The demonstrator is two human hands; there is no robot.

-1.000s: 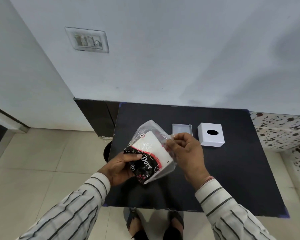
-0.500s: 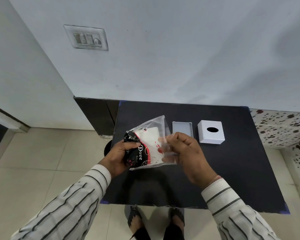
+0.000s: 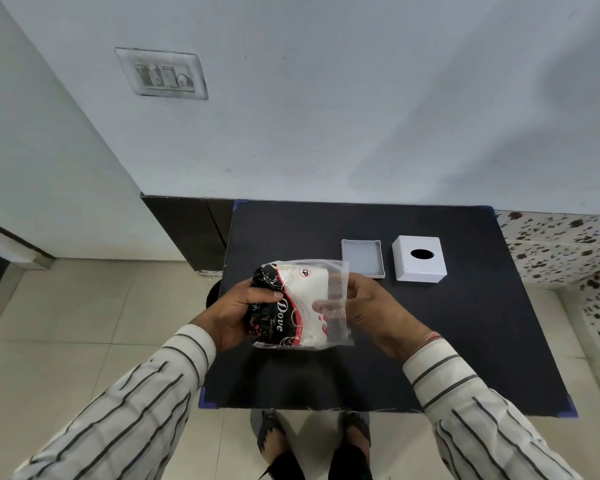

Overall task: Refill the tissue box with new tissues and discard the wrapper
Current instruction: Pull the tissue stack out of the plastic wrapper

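- While the table edge nearest the viewer lies bare, a tissue pack [image 3: 300,303] is held in the air above the black table [image 3: 465,341], towards its left side, between two hands in striped sleeves.
- The left hand [image 3: 238,310] is closed around the pack's dark, printed left end, the thumb laid across its top.
- The right hand [image 3: 368,310] is closed on the clear plastic flap at the pack's right end; its fingers [image 3: 321,305] can be seen through the film, pinching it.
- The step in hand is judged to be the opening of the wrapper: the tissues are still inside the film, so most of the task is left.
- The next move is judged to call for the film to be pulled apart or torn at the right end, while the stack is kept steady by the left hand, so that the tissues can be drawn out whole.
- The pack is seen as a soft white stack in a thin, glossy wrapper, black and red with white lettering on the left, clear on the right, slightly crumpled.
- Farther off, a shallow grey tray [image 3: 362,258], probably the box's base, lies just behind the pack.
- To its right, close but apart, stands the white tissue box [image 3: 419,258], its dark oval slot facing up.
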